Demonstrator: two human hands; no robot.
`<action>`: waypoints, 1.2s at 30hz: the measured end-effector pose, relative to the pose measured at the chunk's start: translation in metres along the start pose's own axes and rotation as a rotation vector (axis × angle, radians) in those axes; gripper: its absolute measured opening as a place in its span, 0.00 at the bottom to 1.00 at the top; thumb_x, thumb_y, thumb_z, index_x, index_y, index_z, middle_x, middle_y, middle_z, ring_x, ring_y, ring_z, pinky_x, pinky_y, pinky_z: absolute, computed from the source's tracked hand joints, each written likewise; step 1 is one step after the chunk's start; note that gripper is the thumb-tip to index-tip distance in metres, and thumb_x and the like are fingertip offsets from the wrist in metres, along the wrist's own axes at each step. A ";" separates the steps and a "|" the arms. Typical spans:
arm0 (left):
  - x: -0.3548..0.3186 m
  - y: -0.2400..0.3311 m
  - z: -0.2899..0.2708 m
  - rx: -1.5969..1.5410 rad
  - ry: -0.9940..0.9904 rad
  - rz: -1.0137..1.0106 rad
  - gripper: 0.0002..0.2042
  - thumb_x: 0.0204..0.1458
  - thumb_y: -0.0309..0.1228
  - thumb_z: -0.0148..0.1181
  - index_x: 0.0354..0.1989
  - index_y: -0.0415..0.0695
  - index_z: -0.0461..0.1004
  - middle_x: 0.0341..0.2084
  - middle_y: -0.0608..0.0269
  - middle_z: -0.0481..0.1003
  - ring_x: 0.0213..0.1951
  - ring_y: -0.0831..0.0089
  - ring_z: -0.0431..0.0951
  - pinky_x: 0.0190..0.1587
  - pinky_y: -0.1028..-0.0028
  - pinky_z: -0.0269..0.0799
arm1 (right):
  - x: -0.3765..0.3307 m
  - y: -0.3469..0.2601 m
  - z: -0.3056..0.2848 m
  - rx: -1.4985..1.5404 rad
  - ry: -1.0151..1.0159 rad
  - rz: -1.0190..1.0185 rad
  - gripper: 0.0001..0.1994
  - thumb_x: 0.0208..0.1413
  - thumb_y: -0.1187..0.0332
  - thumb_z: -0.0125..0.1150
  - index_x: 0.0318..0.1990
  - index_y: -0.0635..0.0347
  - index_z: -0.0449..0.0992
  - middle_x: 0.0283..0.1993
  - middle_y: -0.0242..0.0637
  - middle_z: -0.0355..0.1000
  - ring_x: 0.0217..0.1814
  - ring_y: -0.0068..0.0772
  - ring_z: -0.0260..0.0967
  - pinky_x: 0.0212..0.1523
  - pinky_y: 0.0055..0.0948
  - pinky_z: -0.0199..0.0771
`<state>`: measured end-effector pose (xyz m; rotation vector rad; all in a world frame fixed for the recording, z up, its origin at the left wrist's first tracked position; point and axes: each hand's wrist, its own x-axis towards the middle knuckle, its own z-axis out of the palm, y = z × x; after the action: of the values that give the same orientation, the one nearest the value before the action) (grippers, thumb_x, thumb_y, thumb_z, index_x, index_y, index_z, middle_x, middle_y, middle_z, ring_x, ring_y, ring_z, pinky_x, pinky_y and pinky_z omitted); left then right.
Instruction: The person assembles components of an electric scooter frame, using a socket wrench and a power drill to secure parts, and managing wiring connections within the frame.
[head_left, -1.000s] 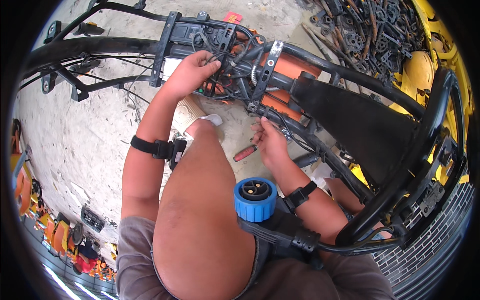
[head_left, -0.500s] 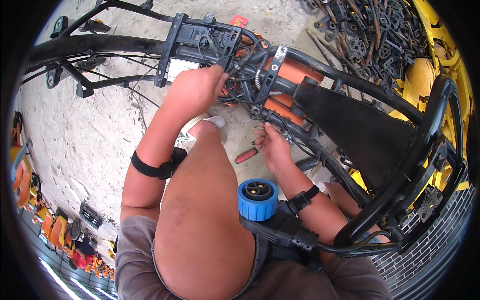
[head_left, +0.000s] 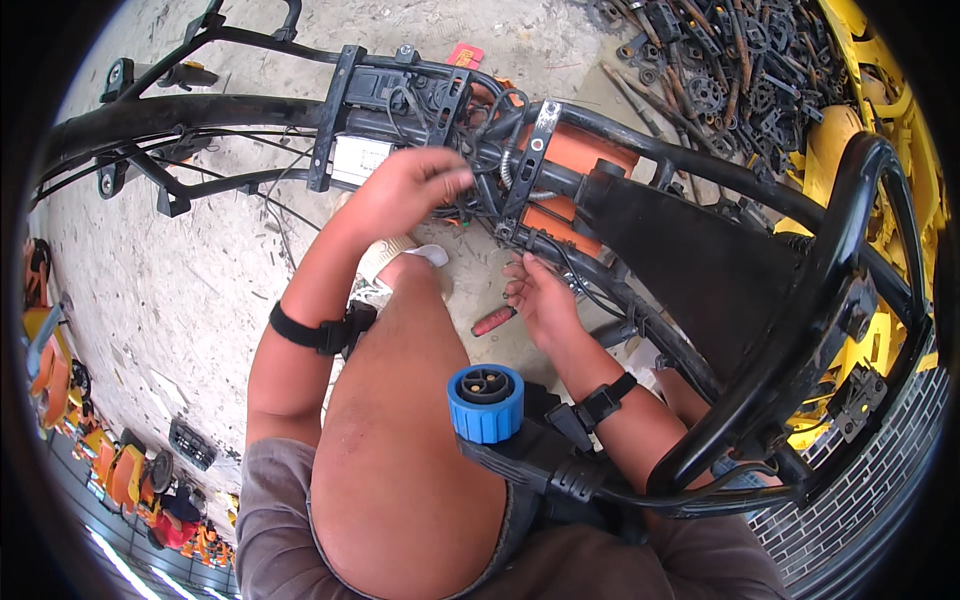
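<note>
A black tubular vehicle frame [head_left: 690,170] stretches across in front of me, with a bundle of black wires [head_left: 455,125] near its middle. Just this side of the wires is my left hand [head_left: 405,195], its fingers loosely extended and nothing visible in them. My right hand [head_left: 545,300] is beside the lower frame tube, fingers curled and thumb bent in. What it pinches, if anything, is hidden. A red-handled tool [head_left: 493,321] shows beside those fingers; I cannot tell whether it is held or lies on the floor. Near the left hand sits a white-labelled box [head_left: 360,157].
Dark metal parts [head_left: 740,70] lie heaped at the far right, next to yellow body panels [head_left: 885,80]. A blue-ringed connector [head_left: 486,405] on a thick black cable stands by my knee. Orange vehicles [head_left: 120,475] and a person in red [head_left: 175,530] are at lower left.
My left hand has drawn back from the wires toward me, and its fingers have loosened. The right hand stays by the tube. The view has shifted slightly.
</note>
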<state>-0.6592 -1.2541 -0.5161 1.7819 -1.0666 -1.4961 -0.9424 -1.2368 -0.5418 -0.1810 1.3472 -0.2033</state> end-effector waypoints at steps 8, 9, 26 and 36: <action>-0.017 -0.007 0.001 -0.295 -0.022 -0.094 0.11 0.63 0.33 0.58 0.44 0.37 0.80 0.29 0.68 0.77 0.30 0.82 0.72 0.35 0.77 0.71 | 0.004 0.001 -0.005 -0.034 -0.007 0.011 0.17 0.68 0.58 0.53 0.54 0.61 0.74 0.41 0.32 0.75 0.36 0.22 0.69 0.37 0.24 0.67; -0.010 -0.009 0.002 -0.314 0.025 -0.095 0.12 0.63 0.33 0.57 0.44 0.37 0.80 0.29 0.67 0.77 0.29 0.82 0.72 0.34 0.78 0.71 | 0.005 0.001 -0.006 -0.041 -0.017 0.005 0.18 0.68 0.57 0.53 0.54 0.61 0.74 0.41 0.32 0.75 0.36 0.21 0.69 0.38 0.24 0.67; 0.051 -0.024 0.012 0.258 0.455 0.227 0.09 0.55 0.30 0.66 0.40 0.39 0.78 0.27 0.59 0.78 0.29 0.72 0.79 0.34 0.73 0.74 | 0.001 0.005 0.007 0.145 -0.008 -0.012 0.15 0.68 0.59 0.54 0.51 0.60 0.73 0.40 0.32 0.74 0.34 0.23 0.68 0.36 0.26 0.68; 0.027 -0.043 0.008 0.659 0.394 0.602 0.18 0.54 0.35 0.63 0.52 0.42 0.77 0.42 0.58 0.75 0.46 0.56 0.73 0.51 0.63 0.71 | 0.002 0.001 0.009 0.056 0.022 -0.006 0.14 0.67 0.59 0.54 0.50 0.60 0.74 0.38 0.31 0.73 0.34 0.23 0.67 0.36 0.26 0.67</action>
<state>-0.6567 -1.2540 -0.5677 1.7983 -1.7927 -0.4264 -0.9331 -1.2363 -0.5423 -0.1358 1.3609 -0.2487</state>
